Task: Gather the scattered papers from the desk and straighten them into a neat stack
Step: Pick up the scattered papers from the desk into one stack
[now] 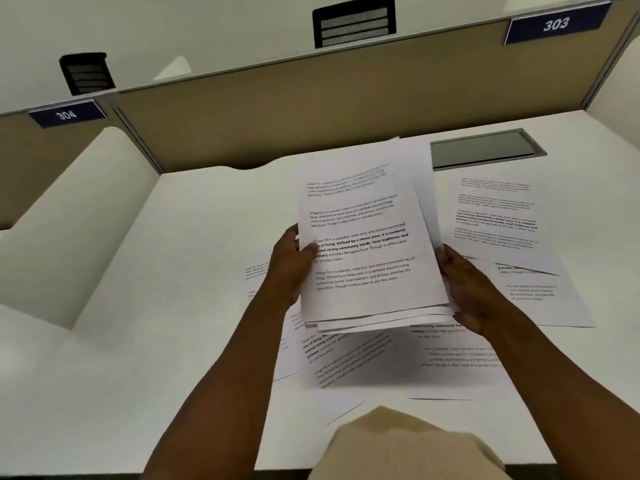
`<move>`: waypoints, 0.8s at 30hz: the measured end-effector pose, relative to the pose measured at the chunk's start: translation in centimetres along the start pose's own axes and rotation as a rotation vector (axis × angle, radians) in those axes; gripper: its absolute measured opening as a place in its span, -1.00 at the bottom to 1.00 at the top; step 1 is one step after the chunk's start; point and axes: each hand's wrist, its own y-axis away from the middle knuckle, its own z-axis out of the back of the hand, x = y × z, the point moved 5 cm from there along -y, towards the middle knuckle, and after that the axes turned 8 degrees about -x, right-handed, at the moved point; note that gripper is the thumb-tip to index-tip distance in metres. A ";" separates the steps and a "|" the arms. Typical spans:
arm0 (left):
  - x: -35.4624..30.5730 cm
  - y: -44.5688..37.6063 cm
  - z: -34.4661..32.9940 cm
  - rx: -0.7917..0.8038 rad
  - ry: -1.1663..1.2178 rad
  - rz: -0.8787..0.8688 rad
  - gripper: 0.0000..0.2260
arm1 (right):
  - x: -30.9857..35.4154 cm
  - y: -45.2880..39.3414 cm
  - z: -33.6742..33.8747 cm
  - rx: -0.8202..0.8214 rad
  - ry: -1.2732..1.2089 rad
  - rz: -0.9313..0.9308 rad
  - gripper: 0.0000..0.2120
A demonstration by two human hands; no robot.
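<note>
A bundle of printed papers (367,237) is lifted above the white desk (173,306), its lower edges uneven. My left hand (289,265) grips its left edge, thumb on the top sheet. My right hand (467,289) holds the right edge with fingers curled underneath. Loose printed sheets lie scattered on the desk: one at the right (498,216), another further right and nearer (547,299), several below the bundle (349,362) and one partly hidden at the left (258,271).
A beige partition (311,112) closes the desk's far side, with labels 304 (65,115) and 303 (556,24). A grey cable hatch (485,148) sits at the back right. Black chair backs (355,24) show beyond the partition. My beige clothing (398,445) is at the near edge.
</note>
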 end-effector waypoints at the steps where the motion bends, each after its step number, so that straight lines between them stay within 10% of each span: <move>1: 0.1 0.0 0.0 -0.007 0.003 -0.002 -0.60 | -0.2 -0.2 0.2 -0.009 -0.016 -0.021 -0.72; 13: 2.1 -0.9 0.1 0.011 0.159 0.149 -0.63 | -0.3 -0.7 1.3 -0.057 0.117 0.017 -0.67; 19: 6.5 -2.3 7.2 -0.427 -0.619 0.103 -0.61 | -1.2 -1.0 2.9 -0.139 0.085 -0.009 -0.60; 24: 9.2 -2.0 10.5 -0.389 -0.961 0.477 -0.32 | -1.4 -1.0 3.1 -0.179 0.112 0.019 -0.59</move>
